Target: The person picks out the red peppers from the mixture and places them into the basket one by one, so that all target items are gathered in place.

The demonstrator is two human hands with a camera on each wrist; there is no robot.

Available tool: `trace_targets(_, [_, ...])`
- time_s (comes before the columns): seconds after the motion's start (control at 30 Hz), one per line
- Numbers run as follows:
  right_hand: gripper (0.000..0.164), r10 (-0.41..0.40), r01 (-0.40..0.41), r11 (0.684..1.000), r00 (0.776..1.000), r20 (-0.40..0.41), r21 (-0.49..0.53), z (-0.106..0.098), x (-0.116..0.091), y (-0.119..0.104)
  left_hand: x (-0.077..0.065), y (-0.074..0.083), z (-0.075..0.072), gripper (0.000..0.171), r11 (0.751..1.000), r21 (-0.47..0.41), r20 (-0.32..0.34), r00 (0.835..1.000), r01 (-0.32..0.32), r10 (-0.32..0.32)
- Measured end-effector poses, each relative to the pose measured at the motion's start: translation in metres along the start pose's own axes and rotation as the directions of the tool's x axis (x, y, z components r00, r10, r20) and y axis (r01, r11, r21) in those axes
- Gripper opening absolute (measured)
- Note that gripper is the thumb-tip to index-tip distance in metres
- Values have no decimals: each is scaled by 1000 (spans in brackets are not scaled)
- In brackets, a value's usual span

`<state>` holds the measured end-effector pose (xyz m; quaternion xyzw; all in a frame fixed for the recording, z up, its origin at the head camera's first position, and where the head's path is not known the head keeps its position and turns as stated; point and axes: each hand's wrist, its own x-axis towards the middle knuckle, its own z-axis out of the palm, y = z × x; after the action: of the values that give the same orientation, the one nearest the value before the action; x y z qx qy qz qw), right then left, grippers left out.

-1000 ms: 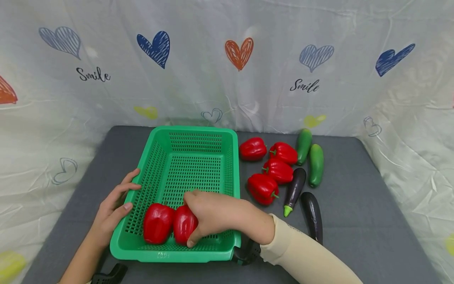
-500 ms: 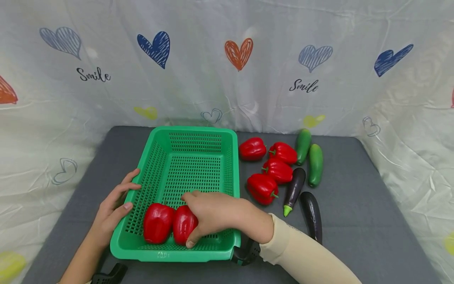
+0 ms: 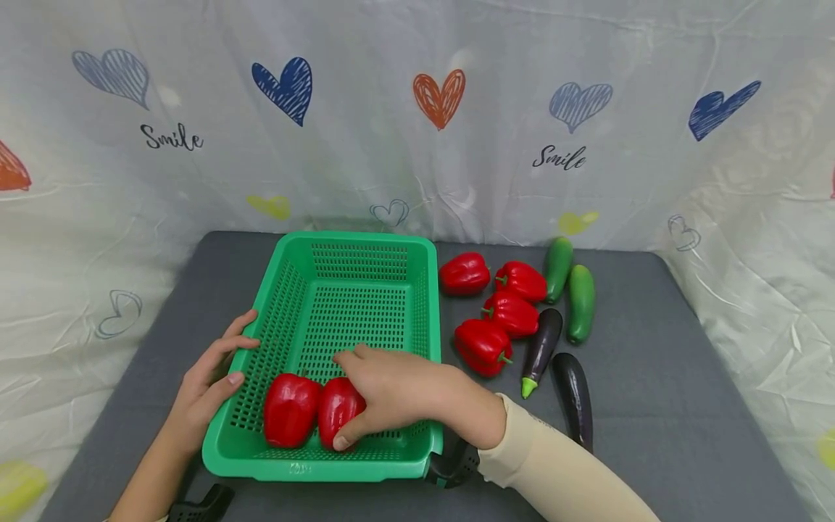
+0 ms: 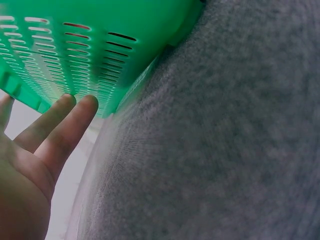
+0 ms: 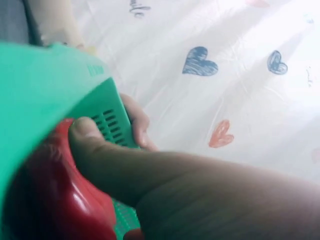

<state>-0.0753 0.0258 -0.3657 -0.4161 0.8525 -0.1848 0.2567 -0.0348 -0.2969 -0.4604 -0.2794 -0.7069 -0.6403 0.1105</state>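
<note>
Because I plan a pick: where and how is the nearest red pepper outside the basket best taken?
Probably across the rounded middle, from above: this pepper lies on its side, its short stem offers little, and another pepper crowds its far side.

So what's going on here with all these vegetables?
A person's right hand grips a red bell pepper in a green plastic basket, beside a second bell pepper. The left hand touches the basket's left side. On the gray cloth to the right lie four more peppers, two cucumbers and two eggplants.
</note>
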Motion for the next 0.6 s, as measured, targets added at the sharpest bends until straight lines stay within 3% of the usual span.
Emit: trace_targets(0.6, [87, -45, 56, 991, 995, -95, 125, -18, -18, 8, 1, 0, 0, 45, 1000, -7, 1, 1000, -8, 8])
